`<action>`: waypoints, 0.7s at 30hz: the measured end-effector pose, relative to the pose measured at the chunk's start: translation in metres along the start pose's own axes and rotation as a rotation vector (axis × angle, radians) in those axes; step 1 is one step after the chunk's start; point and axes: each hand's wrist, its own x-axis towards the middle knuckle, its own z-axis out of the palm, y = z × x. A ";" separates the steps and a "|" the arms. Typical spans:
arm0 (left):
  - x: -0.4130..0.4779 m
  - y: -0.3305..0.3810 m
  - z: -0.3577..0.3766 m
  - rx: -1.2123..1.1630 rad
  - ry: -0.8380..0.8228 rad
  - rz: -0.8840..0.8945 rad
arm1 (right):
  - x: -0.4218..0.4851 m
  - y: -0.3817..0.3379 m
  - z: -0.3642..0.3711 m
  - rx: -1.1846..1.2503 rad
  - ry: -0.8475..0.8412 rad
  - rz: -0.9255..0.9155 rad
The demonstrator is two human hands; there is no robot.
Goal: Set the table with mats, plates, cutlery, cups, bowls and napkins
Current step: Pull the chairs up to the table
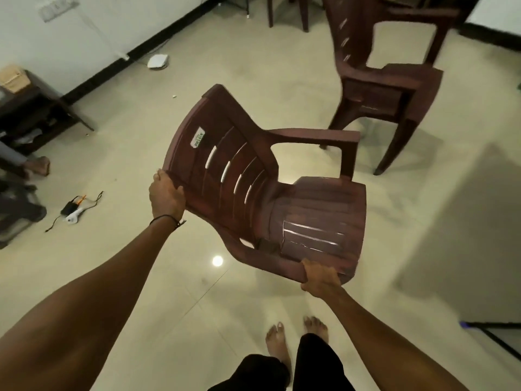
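Mid-frame, we hold plastic armchair (282, 198) tilted off floor (135, 277): left hand (166, 196) grips backrest top, right hand (320, 277) grips seat front, balancing it.

Bare arms, one black wrist cord, black trousers, bare feet.

From where I sit I see both forearms uncovered all the way up to the hands. The left hand (166, 193) has a thin black cord (165, 218) round its wrist: a single dark strand, with a short loose end or knot sticking out at one side. The right hand (318, 277) and its wrist are bare. At the bottom edge I make out black trousers (313, 368), plain dark cloth over both legs, and bare feet (277, 344) beyond the hems, the toes clearly showing.
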 end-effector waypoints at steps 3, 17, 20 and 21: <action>0.000 0.036 0.002 -0.015 -0.057 0.075 | -0.022 0.034 -0.006 0.059 -0.043 0.060; -0.063 0.211 0.048 -0.291 -0.175 0.430 | -0.112 0.166 0.007 0.055 0.011 0.383; -0.078 0.250 0.056 -0.304 -0.168 0.464 | -0.122 0.193 0.001 0.077 0.029 0.432; -0.083 0.264 0.060 -0.303 -0.169 0.480 | -0.126 0.203 -0.003 0.086 0.027 0.449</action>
